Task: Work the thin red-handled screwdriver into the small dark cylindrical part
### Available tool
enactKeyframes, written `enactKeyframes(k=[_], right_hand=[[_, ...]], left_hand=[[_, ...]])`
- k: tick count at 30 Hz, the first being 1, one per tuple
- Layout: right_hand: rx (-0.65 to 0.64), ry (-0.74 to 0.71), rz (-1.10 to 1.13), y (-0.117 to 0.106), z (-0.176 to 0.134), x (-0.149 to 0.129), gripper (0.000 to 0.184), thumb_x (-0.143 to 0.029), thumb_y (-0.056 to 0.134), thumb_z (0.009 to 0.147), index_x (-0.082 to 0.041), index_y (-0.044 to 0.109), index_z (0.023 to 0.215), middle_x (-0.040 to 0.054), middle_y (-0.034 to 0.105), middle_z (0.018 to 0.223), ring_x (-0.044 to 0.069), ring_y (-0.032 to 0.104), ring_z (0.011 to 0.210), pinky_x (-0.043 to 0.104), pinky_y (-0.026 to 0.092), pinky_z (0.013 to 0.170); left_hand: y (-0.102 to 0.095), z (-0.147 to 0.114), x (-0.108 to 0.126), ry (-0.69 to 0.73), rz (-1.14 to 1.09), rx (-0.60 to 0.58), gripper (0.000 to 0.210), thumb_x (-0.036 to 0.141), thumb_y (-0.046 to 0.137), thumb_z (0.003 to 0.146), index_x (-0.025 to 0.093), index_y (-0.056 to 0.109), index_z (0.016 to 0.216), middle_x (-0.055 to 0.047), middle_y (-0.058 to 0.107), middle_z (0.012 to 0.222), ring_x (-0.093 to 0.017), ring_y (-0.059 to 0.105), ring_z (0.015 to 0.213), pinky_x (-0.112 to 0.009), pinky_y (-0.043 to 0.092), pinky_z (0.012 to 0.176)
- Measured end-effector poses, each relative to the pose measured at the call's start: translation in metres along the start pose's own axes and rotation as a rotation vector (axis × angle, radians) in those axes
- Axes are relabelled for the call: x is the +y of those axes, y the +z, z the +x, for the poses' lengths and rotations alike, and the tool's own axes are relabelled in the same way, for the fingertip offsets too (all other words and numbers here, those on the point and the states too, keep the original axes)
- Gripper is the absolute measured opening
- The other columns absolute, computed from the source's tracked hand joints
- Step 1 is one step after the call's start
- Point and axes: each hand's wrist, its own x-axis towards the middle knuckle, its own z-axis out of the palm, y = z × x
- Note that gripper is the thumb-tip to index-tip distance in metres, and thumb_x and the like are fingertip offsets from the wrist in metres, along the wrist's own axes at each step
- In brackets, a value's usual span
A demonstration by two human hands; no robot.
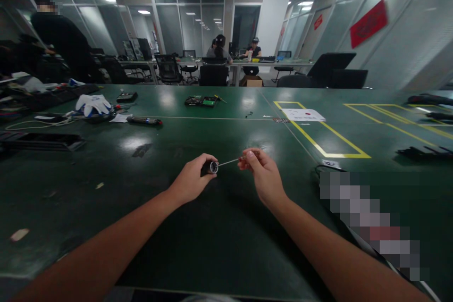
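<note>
My left hand [193, 179] is closed around a short dark cylinder with a silver ring [213, 167] at its open end, which faces right and toward me. My right hand [260, 170] pinches the reddish end of a thin metal rod [229, 162], perhaps a slim screwdriver; its handle is mostly hidden by the fingers. The rod's tip reaches left to the rim of the cylinder. Whether it goes inside, I cannot tell. Both hands are raised a little above the green table [198, 245].
An open tool kit [201, 101] lies farther back. At left are white gloves [93, 104], a dark pen-like tool [144, 121] and a black tray [42, 141]. Yellow tape outlines [332, 155] and a paper sheet [303, 114] are at right. A person [60, 37] stands at back left.
</note>
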Motion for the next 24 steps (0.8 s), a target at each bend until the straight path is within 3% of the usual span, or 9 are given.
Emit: enactKeyframes(k=[7, 11, 15, 18, 24], right_hand=[[-0.081, -0.047, -0.093, -0.001, -0.001, 0.002, 0.022, -0.045, 0.067, 0.092, -0.023, 0.068, 0.098, 0.0019, 0.072, 0.083, 0.018, 0.067, 0.075, 0.035, 0.053, 0.076], [-0.152, -0.032, -0.098, 0.001, -0.004, -0.002, 0.022, -0.045, 0.067, 0.091, -0.026, 0.066, 0.102, -0.0015, 0.067, 0.073, 0.016, 0.061, 0.064, 0.032, 0.048, 0.066], [-0.179, -0.051, -0.096, 0.003, -0.009, -0.009, 0.025, -0.05, 0.066, 0.091, -0.026, 0.07, 0.096, -0.0008, 0.063, 0.073, 0.016, 0.057, 0.065, 0.032, 0.046, 0.065], [-0.161, -0.047, -0.188, 0.004, -0.01, -0.011, 0.036, -0.054, 0.056, 0.096, -0.025, 0.074, 0.086, 0.002, 0.065, 0.076, 0.016, 0.054, 0.065, 0.032, 0.044, 0.063], [-0.038, -0.004, -0.102, 0.002, -0.005, -0.005, 0.024, -0.047, 0.068, 0.088, -0.024, 0.072, 0.093, 0.0013, 0.068, 0.076, 0.018, 0.061, 0.071, 0.034, 0.049, 0.072]], left_hand=[[0.0, -0.001, -0.006, -0.003, -0.048, 0.009, 0.037, 0.015, 0.073, 0.084, 0.022, 0.065, 0.119, -0.006, 0.07, 0.114, -0.023, 0.067, 0.103, -0.04, 0.052, 0.095], [0.0, 0.002, -0.01, -0.003, -0.051, 0.025, 0.039, 0.014, 0.072, 0.084, 0.022, 0.066, 0.121, -0.006, 0.071, 0.114, -0.023, 0.067, 0.103, -0.041, 0.053, 0.096], [0.001, 0.003, -0.012, 0.019, -0.037, 0.026, 0.039, 0.013, 0.071, 0.083, 0.022, 0.069, 0.121, -0.006, 0.071, 0.115, -0.023, 0.067, 0.105, -0.042, 0.052, 0.099], [0.001, 0.003, -0.012, 0.022, -0.035, 0.005, 0.039, 0.014, 0.071, 0.083, 0.023, 0.07, 0.121, -0.006, 0.071, 0.116, -0.023, 0.067, 0.104, -0.042, 0.052, 0.098], [-0.001, 0.003, -0.012, 0.015, -0.032, 0.021, 0.042, 0.017, 0.071, 0.084, 0.024, 0.069, 0.125, -0.007, 0.071, 0.118, -0.023, 0.067, 0.105, -0.043, 0.053, 0.099]])
